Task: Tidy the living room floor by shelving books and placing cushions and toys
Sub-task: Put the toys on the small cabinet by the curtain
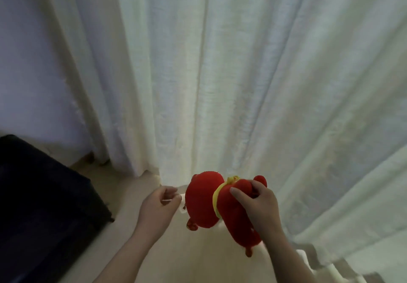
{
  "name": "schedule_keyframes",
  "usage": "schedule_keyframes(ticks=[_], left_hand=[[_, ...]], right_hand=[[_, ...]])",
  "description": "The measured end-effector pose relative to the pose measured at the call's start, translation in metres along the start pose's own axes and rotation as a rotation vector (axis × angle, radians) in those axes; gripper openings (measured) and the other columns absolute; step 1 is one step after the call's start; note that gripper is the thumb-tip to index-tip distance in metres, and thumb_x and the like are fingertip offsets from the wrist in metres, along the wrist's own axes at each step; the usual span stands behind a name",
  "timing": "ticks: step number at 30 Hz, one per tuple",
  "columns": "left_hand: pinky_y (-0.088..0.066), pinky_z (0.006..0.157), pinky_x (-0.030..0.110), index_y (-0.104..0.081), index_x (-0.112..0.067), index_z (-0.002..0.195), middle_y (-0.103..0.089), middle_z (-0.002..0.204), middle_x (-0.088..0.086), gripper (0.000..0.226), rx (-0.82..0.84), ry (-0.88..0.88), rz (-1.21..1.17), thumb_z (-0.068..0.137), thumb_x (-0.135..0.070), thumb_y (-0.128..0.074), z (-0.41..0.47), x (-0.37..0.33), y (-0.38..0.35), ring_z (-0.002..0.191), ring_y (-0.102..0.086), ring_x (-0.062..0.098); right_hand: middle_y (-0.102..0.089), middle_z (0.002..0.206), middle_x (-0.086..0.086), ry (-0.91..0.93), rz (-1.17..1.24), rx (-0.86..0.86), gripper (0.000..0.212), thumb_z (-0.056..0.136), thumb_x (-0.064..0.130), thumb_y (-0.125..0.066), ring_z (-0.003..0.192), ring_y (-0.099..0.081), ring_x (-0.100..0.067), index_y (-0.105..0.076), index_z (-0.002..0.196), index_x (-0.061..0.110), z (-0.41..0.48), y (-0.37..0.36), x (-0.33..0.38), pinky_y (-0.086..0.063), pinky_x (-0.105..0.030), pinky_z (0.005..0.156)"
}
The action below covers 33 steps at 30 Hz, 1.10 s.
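Note:
A red plush toy [204, 201] with a yellow collar hangs in the air in front of the white curtain. My right hand [259, 210] grips the toy's body from the right, fingers curled over its back. My left hand [160, 205] is just left of the toy's head and pinches a thin white thread or tag that runs to the toy. The toy's face is turned away from me. No books or cushions are in view.
A white sheer curtain [242, 84] fills most of the view and reaches the pale floor [136, 194]. A dark piece of furniture [39, 205] stands at the lower left. A plain wall [26, 62] lies left of the curtain.

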State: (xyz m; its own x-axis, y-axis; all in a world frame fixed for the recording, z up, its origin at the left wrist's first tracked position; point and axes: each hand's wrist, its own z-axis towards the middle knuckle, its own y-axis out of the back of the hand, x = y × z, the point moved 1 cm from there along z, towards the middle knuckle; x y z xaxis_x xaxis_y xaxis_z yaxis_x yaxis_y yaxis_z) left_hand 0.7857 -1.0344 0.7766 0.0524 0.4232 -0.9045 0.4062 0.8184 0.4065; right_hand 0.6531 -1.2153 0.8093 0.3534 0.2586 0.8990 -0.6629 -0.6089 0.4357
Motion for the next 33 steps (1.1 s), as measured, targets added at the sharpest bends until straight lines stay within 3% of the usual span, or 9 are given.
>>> schedule_keyframes(ticks=[8,12,17,20,24,28,33], left_hand=[[-0.043,0.068,0.015,-0.066,-0.020,0.101,-0.067,0.091,-0.010,0.014,0.278,-0.160,-0.040,0.087,-0.019,-0.066,-0.078,-0.107,-0.210,0.083,-0.062,0.001],[-0.041,0.067,0.011,-0.066,-0.022,0.101,-0.067,0.092,-0.010,0.014,0.448,-0.275,-0.002,0.087,-0.021,-0.067,-0.130,-0.155,-0.313,0.084,-0.062,0.000],[-0.045,0.069,0.016,-0.067,-0.019,0.102,-0.069,0.090,-0.008,0.017,0.682,-0.381,0.019,0.086,-0.019,-0.068,-0.194,-0.202,-0.421,0.083,-0.064,0.002],[-0.044,0.068,0.015,-0.068,-0.020,0.099,-0.069,0.087,-0.007,0.015,0.820,-0.418,0.028,0.085,-0.018,-0.069,-0.233,-0.221,-0.475,0.081,-0.065,0.002],[-0.043,0.058,0.005,-0.065,-0.025,0.092,-0.069,0.085,-0.010,0.012,0.987,-0.472,0.051,0.085,-0.016,-0.069,-0.277,-0.240,-0.539,0.071,-0.063,-0.006],[-0.043,0.060,0.005,-0.066,-0.025,0.092,-0.070,0.087,-0.008,0.012,1.150,-0.514,0.072,0.085,-0.015,-0.068,-0.320,-0.259,-0.611,0.069,-0.061,-0.011],[-0.042,0.059,0.006,-0.066,-0.026,0.093,-0.069,0.088,-0.010,0.011,1.297,-0.560,0.083,0.086,-0.018,-0.067,-0.361,-0.286,-0.688,0.074,-0.063,-0.003]], right_hand=[[-0.067,0.082,0.012,-0.060,0.018,-0.321,0.014,0.077,0.033,-0.076,0.080,-0.061,-0.001,-0.066,0.086,0.030,-0.036,0.236,-0.084,-0.044,-0.013,0.068],[-0.066,0.079,0.017,-0.123,0.021,-0.496,0.014,0.079,0.030,-0.074,0.076,-0.059,0.007,-0.063,0.079,0.037,-0.076,0.346,-0.128,-0.038,-0.005,0.061],[-0.064,0.081,0.020,-0.220,-0.002,-0.714,0.014,0.080,0.032,-0.073,0.078,-0.058,0.007,-0.062,0.086,0.038,-0.136,0.448,-0.175,-0.037,-0.006,0.060],[-0.064,0.081,0.019,-0.269,-0.016,-0.856,0.015,0.080,0.031,-0.074,0.079,-0.059,0.002,-0.062,0.086,0.036,-0.171,0.491,-0.203,-0.038,-0.008,0.062],[-0.062,0.084,0.022,-0.353,-0.001,-1.022,0.016,0.080,0.028,-0.075,0.079,-0.055,0.009,-0.063,0.090,0.033,-0.211,0.534,-0.238,-0.037,-0.005,0.062],[-0.060,0.083,0.023,-0.455,-0.010,-1.167,0.017,0.081,0.027,-0.073,0.078,-0.054,0.009,-0.060,0.090,0.035,-0.244,0.579,-0.269,-0.035,-0.005,0.062],[-0.062,0.078,0.019,-0.562,-0.047,-1.307,0.016,0.082,0.028,-0.072,0.076,-0.055,0.005,-0.058,0.080,0.037,-0.264,0.632,-0.294,-0.035,-0.008,0.063]])
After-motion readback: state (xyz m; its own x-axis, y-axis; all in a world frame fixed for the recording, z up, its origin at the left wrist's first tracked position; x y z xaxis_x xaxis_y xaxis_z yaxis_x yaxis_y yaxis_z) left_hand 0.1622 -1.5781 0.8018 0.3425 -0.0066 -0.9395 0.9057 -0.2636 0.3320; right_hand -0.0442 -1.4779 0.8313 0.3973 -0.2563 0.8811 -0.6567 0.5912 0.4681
